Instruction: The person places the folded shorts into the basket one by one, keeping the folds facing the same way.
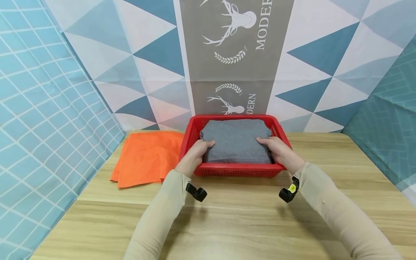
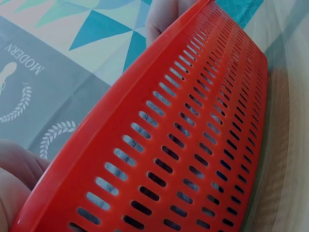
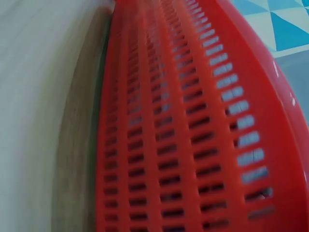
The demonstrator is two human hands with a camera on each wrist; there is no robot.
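Observation:
A folded grey cloth (image 1: pixel 236 141) lies inside a red plastic basket (image 1: pixel 240 169) with slotted walls. At its left edge my left hand (image 1: pixel 195 154) holds the cloth, thumb on top and the other fingers hidden down the side. My right hand (image 1: pixel 282 152) grips the right edge in the same way, thumb on top. In the left wrist view, the basket's wall (image 2: pixel 193 130) covers most of the scene, with part of the left hand (image 2: pixel 17 179) behind the rim. Only the slotted basket wall (image 3: pixel 178 125) and tabletop show in the right wrist view; no hand appears there.
An orange folded cloth (image 1: pixel 146 159) lies left of the basket on the wooden table (image 1: pixel 227 224). Behind the table stands a patterned backdrop (image 1: pixel 234 72). A blue checked sheet (image 1: pixel 48 97) hangs on the left, and a teal sheet (image 1: pixel 386 126) on the right.

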